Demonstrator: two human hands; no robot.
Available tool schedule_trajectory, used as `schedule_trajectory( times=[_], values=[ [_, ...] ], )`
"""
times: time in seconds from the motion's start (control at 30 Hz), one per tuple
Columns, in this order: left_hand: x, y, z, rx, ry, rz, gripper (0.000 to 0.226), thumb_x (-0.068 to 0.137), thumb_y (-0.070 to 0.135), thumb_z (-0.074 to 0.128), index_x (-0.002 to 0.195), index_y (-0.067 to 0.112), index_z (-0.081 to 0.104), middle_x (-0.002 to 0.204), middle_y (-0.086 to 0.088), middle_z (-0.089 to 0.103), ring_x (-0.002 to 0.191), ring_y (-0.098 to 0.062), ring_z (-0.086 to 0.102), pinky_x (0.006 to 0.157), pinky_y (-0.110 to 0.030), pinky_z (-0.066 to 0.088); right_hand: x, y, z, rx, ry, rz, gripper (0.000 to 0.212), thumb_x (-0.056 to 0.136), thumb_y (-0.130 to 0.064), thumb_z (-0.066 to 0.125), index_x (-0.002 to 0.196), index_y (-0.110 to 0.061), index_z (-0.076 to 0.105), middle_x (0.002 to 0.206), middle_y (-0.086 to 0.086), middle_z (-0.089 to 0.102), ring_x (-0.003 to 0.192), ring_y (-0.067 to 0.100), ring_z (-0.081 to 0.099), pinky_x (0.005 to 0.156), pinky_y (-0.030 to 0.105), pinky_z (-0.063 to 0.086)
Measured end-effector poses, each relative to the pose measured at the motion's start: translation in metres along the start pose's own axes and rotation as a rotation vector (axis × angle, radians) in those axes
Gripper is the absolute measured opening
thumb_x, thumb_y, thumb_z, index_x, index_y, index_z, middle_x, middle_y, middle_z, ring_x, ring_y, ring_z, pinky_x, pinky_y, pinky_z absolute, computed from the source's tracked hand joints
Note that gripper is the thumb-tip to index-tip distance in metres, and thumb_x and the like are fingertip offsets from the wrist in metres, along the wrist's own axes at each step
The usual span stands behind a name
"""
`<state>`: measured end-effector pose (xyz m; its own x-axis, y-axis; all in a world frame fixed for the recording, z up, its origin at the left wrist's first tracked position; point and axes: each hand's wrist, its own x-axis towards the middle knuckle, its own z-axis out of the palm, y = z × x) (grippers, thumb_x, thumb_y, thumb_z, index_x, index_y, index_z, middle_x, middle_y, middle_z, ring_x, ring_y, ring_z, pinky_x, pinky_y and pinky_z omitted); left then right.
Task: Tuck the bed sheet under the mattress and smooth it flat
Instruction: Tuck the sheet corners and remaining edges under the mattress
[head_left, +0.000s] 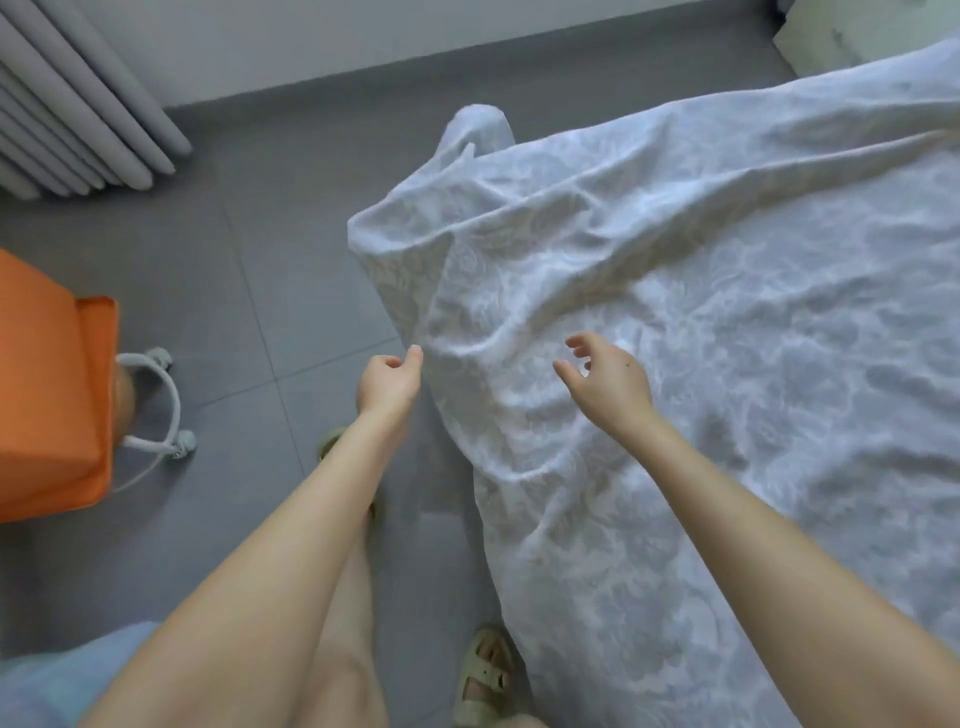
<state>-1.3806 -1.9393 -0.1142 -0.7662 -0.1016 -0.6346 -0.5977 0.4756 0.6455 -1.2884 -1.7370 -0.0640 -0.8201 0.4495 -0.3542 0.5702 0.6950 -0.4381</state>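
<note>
A white patterned bed sheet (701, 322) covers the bed on the right, wrinkled, with its corner hanging loose over the bed's near-left corner toward the floor. The mattress is hidden under it. My left hand (388, 382) is at the hanging edge of the sheet, fingers loosely curled, its fingertip touching the fabric but holding nothing. Above the wrinkled sheet near the corner hovers my right hand (605, 379), fingers spread and relaxed, gripping nothing.
Grey tiled floor (270, 260) lies to the left of the bed. An orange chair (47, 384) on a white frame stands at the left. Grey curtains (78, 104) hang at the top left. My sandalled feet (483, 675) stand beside the bed.
</note>
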Motion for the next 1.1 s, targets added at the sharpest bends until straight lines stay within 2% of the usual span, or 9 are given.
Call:
schedule_trajectory(
  times=[0.17, 0.33, 0.43, 0.53, 0.63, 0.73, 0.83, 0.97, 1.1],
  values=[
    [0.112, 0.067, -0.023, 0.029, 0.063, 0.021, 0.04, 0.091, 0.047, 0.047, 0.077, 0.01, 0.053, 0.069, -0.01, 0.05, 0.077, -0.033, 0.051, 0.069, -0.035, 0.044, 0.117, -0.079, -0.014, -0.04, 0.155, -0.065, 0.041, 0.095, -0.036, 0.049, 0.128, -0.012, 0.053, 0.129, 0.005, 0.057, 0.116, 0.023, 0.054, 0.092, 0.035, 0.041],
    [0.231, 0.129, -0.043, 0.15, 0.003, 0.038, 0.06, 0.089, 0.053, 0.049, 0.13, 0.01, 0.049, 0.133, -0.007, 0.054, 0.12, -0.029, 0.05, 0.097, -0.035, 0.04, 0.253, -0.165, -0.026, -0.015, 0.154, 0.11, 0.056, 0.093, -0.052, 0.044, 0.13, -0.011, 0.051, 0.132, 0.004, 0.055, 0.121, 0.025, 0.051, 0.092, 0.035, 0.039],
    [0.287, 0.151, -0.043, 0.22, -0.145, -0.118, 0.08, 0.084, 0.059, 0.053, 0.138, 0.002, 0.036, 0.142, -0.014, 0.043, 0.128, -0.033, 0.044, 0.102, -0.039, 0.041, 0.326, -0.204, -0.02, 0.073, 0.088, 0.341, 0.051, 0.084, -0.061, 0.051, 0.08, -0.01, 0.057, 0.079, 0.004, 0.059, 0.082, 0.027, 0.057, 0.062, 0.032, 0.04],
    [0.317, 0.153, -0.035, -0.083, -0.326, -0.359, 0.071, 0.08, 0.048, 0.067, 0.129, 0.0, 0.049, 0.13, -0.011, 0.054, 0.111, -0.03, 0.058, 0.082, -0.035, 0.053, 0.368, -0.219, -0.001, -0.021, -0.021, 0.418, 0.022, 0.074, -0.028, 0.062, 0.076, -0.007, 0.055, 0.065, 0.005, 0.056, 0.073, 0.028, 0.061, 0.054, 0.025, 0.038],
    [0.325, 0.159, -0.027, -0.329, -0.352, -0.402, 0.021, 0.083, 0.011, 0.068, 0.098, -0.003, 0.063, 0.096, -0.014, 0.065, 0.073, -0.023, 0.062, 0.051, -0.02, 0.05, 0.385, -0.236, 0.005, -0.126, 0.061, 0.385, 0.011, 0.072, -0.001, 0.05, 0.063, -0.006, 0.053, 0.057, 0.007, 0.047, 0.067, 0.031, 0.049, 0.046, 0.026, 0.027],
    [0.316, 0.182, -0.05, -0.457, -0.137, -0.107, 0.017, 0.089, 0.011, 0.062, 0.072, 0.014, 0.06, 0.067, -0.001, 0.056, 0.058, -0.009, 0.051, 0.042, -0.011, 0.037, 0.385, -0.262, -0.018, -0.139, 0.381, 0.13, 0.03, 0.08, -0.006, 0.046, 0.054, -0.015, 0.035, 0.053, 0.0, 0.035, 0.065, 0.025, 0.037, 0.056, 0.029, 0.021],
    [0.304, 0.203, -0.104, -0.481, 0.106, 0.256, 0.022, 0.091, 0.019, 0.06, 0.071, 0.025, 0.054, 0.049, 0.012, 0.048, 0.046, 0.0, 0.037, 0.048, -0.017, 0.031, 0.392, -0.294, -0.025, -0.049, 0.56, -0.066, 0.016, 0.086, -0.01, 0.047, 0.071, -0.012, 0.052, 0.069, -0.001, 0.049, 0.068, 0.016, 0.043, 0.061, 0.022, 0.023],
    [0.333, 0.193, -0.117, -0.168, 0.315, 0.186, 0.008, 0.092, 0.022, 0.056, 0.085, 0.019, 0.059, 0.071, 0.006, 0.063, 0.062, -0.006, 0.053, 0.068, -0.029, 0.045, 0.425, -0.301, 0.022, -0.137, 0.153, -0.04, 0.015, 0.088, -0.003, 0.046, 0.086, -0.004, 0.061, 0.086, 0.013, 0.061, 0.084, 0.028, 0.056, 0.062, 0.029, 0.028],
    [0.38, 0.174, -0.102, 0.192, 0.144, -0.172, 0.052, 0.093, 0.03, 0.051, 0.139, 0.011, 0.035, 0.133, -0.017, 0.052, 0.119, -0.036, 0.05, 0.101, -0.04, 0.039, 0.425, -0.284, 0.043, -0.137, -0.175, 0.039, 0.036, 0.095, -0.016, 0.048, 0.129, -0.008, 0.055, 0.131, 0.008, 0.058, 0.122, 0.024, 0.05, 0.096, 0.029, 0.037]
  ],
)
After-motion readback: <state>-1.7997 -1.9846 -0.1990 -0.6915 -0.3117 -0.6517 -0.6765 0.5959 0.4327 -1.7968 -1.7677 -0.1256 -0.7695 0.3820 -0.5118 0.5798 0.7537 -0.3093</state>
